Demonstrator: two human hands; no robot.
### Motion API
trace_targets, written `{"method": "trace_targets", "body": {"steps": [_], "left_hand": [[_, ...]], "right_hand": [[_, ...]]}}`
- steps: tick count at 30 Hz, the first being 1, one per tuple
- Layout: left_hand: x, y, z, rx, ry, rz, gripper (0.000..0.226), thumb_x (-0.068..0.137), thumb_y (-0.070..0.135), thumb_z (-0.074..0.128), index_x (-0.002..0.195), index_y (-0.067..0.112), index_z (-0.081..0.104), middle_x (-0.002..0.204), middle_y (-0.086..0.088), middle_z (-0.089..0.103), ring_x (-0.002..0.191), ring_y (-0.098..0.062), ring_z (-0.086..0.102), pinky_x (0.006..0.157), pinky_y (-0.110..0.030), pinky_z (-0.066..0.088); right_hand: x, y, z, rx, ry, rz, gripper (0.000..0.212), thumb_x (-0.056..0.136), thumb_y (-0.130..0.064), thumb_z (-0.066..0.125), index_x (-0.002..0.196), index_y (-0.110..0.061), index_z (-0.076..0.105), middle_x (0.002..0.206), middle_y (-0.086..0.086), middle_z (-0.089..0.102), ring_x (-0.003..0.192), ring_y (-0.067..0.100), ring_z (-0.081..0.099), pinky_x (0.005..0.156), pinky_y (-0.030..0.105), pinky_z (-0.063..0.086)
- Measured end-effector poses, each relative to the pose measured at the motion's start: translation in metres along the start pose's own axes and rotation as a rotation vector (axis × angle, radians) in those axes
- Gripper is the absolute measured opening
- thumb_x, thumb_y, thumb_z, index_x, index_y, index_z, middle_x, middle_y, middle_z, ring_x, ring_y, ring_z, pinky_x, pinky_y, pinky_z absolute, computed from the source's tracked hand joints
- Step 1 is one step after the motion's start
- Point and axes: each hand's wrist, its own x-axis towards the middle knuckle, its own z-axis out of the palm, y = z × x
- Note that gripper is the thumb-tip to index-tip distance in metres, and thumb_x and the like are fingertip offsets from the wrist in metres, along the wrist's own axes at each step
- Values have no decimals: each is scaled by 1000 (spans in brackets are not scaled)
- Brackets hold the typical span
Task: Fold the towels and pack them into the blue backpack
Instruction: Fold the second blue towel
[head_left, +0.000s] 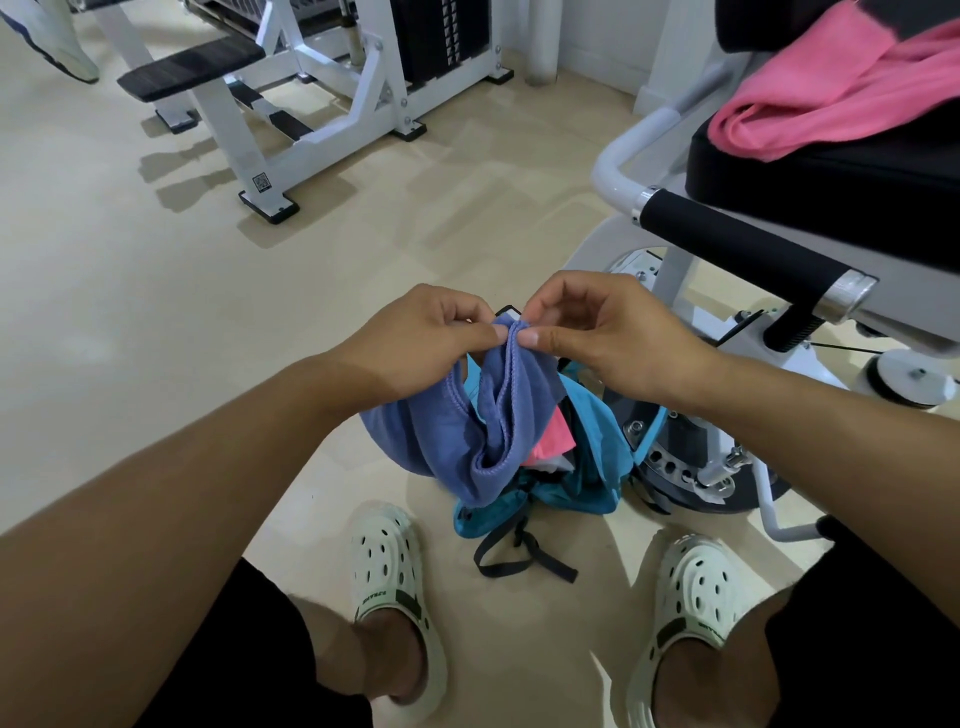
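A purple-blue towel (457, 436) hangs bunched in the air, pinched at its top edge by both hands. My left hand (415, 338) pinches the edge from the left and my right hand (608, 332) from the right, fingertips almost meeting. Below the towel, the blue backpack (592, 447) lies open on the floor between my feet, with a pink item (553, 439) and something white showing inside it. A pink towel (831, 88) lies crumpled on the black seat pad at the upper right.
A gym machine with a black seat pad (831, 182), padded handle (743, 244) and metal base stands close on the right. A white weight machine (291, 93) stands at the back left. The backpack's black straps (519, 558) trail on the beige floor between my white clogs.
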Motion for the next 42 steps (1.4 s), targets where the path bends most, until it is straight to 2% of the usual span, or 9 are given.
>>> {"method": "trace_targets", "body": {"steps": [4, 15, 17, 20, 24, 29, 33, 38, 42], "left_hand": [[1, 5, 4, -63, 30, -39, 24, 97, 24, 63, 76, 15, 69, 59, 8, 62, 57, -10, 53, 71, -29, 42], [0, 0, -2, -54, -50, 41, 17, 99, 21, 63, 87, 16, 74, 69, 5, 67, 64, -17, 54, 73, -36, 40], [1, -1, -2, -51, -76, 50, 20, 98, 28, 63, 91, 12, 74, 72, 0, 69, 63, -15, 55, 74, -35, 41], [0, -2, 0, -6, -113, 48, 42, 83, 55, 69, 90, 13, 74, 83, -18, 68, 67, -19, 56, 75, -38, 45], [0, -3, 3, 61, -139, 76, 10, 84, 22, 82, 88, 15, 75, 78, -9, 75, 66, -9, 64, 72, -24, 51], [0, -3, 2, 113, -149, 69, 4, 84, 17, 81, 85, 20, 78, 76, -2, 76, 69, -7, 67, 72, -14, 50], [6, -13, -11, 136, 11, 50, 25, 74, 44, 86, 81, 22, 78, 65, 5, 70, 62, -15, 62, 69, -20, 50], [14, -41, -43, 279, 222, -153, 49, 63, 66, 82, 72, 18, 73, 45, 15, 54, 49, -2, 51, 59, -23, 39], [13, -63, -62, 302, 247, -240, 56, 64, 73, 72, 70, 18, 76, 71, 2, 73, 76, -16, 68, 70, -28, 50]], "right_hand": [[1, -1, 1, 47, 52, -33, 9, 89, -16, 78, 90, -15, 69, 90, 12, 73, 85, 19, 69, 92, 45, 58], [-2, -4, 0, 84, -64, 65, 15, 98, -17, 66, 107, -7, 61, 102, 19, 74, 102, 44, 65, 97, 60, 49], [-2, -4, -1, 66, -112, 92, 18, 99, -16, 64, 115, -10, 60, 103, 12, 77, 99, 35, 70, 90, 52, 54], [-3, -1, 1, 36, -174, 115, 23, 101, -14, 61, 123, -14, 63, 103, 2, 77, 85, 2, 73, 78, 20, 55], [-3, 1, 1, -27, -219, 112, 16, 100, -17, 62, 115, -15, 69, 112, -1, 76, 110, 8, 69, 105, 34, 51], [-2, 2, -3, -125, -259, 89, 23, 84, -41, 75, 95, -24, 66, 106, 2, 74, 105, 23, 70, 97, 54, 54], [4, 11, -6, -93, -150, 129, 13, 97, -19, 67, 100, -12, 56, 101, 18, 72, 76, 20, 63, 69, 30, 52], [16, 35, -21, -119, -6, 268, 10, 96, -12, 68, 96, -21, 68, 93, -2, 77, 97, 22, 72, 97, 44, 56], [23, 52, -30, -141, 138, 383, 2, 100, -14, 62, 99, -15, 63, 99, 2, 74, 92, 16, 64, 83, 29, 49]]}}
